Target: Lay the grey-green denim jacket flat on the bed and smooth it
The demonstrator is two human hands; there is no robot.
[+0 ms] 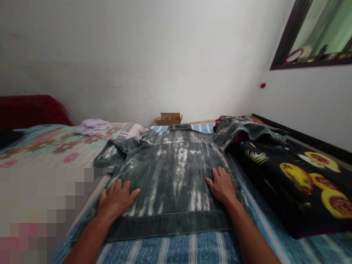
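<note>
A dark grey-green denim jacket (176,172) with white tie-dye streaks lies spread back side up in front of me, collar at the far end and waistband nearest. My left hand (117,198) rests flat on its lower left part, fingers spread. On the lower right part lies my right hand (222,185), also flat with fingers apart. One sleeve (111,152) bends out to the left. The other sleeve (247,130) drapes over a pile of cloth at the right.
Under the jacket is a blue-and-white striped sheet (170,251). A black folded cloth with yellow fruit prints (275,183) lies to the right. A cardboard box (169,118) stands by the wall. At left are a flowered bedspread (63,146) and a lilac cloth (92,127).
</note>
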